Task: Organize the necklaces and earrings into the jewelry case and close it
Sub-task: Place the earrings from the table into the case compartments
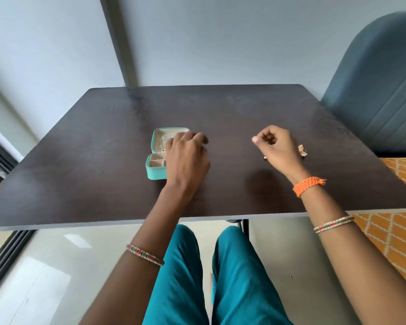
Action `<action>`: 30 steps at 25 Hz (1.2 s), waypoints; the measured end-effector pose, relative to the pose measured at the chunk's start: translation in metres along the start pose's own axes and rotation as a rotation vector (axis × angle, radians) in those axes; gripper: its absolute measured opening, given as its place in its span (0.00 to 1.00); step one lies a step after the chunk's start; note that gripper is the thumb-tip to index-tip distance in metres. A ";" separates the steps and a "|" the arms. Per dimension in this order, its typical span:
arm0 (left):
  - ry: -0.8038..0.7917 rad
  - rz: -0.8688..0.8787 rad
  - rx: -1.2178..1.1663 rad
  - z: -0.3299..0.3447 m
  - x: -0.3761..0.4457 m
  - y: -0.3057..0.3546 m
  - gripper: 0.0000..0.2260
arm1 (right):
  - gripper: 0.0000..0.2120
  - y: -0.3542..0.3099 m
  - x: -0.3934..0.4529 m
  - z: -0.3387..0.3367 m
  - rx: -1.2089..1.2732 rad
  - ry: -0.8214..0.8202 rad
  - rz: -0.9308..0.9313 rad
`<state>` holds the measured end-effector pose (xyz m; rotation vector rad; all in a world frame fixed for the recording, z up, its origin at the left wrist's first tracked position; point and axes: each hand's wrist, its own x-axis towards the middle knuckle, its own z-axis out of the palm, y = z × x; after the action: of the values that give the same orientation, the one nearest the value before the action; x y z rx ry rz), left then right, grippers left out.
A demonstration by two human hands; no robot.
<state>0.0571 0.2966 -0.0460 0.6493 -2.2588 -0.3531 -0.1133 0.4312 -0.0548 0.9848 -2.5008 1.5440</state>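
L hand (188, 156) curled over open teal jewelry case (155, 171) at bench (80, 160) center, grip unclear; R hand (275, 146) at 3 o'clock pinches sth tiny, earring (302, 151) beside.

jewelry case (155, 170) on table (80, 160), earring (302, 151) right

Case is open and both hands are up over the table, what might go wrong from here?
1. The left hand covers much of the open jewelry case; a nudge may slide it or spill what is inside.
2. The right hand is curled, perhaps around something small that might drop on the way across.
3. The gold earring lies behind that wrist and is easily brushed or overlooked.
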 end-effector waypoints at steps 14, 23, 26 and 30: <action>-0.517 0.026 -0.127 0.106 0.012 0.045 0.19 | 0.08 0.060 -0.014 -0.032 -0.194 -0.086 0.005; -0.397 0.041 -0.114 0.116 0.012 0.044 0.11 | 0.08 0.060 -0.018 -0.029 -0.357 -0.045 -0.101; -0.355 0.030 -0.117 0.116 0.010 0.045 0.11 | 0.10 0.054 -0.024 -0.026 -0.512 0.007 -0.155; -0.282 -0.019 -0.075 0.114 0.008 0.045 0.11 | 0.05 0.054 -0.024 -0.023 -0.555 0.014 -0.201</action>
<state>-0.0462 0.3359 -0.0995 0.6133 -2.4924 -0.5667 -0.1298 0.4777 -0.0943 1.0688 -2.5009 0.7309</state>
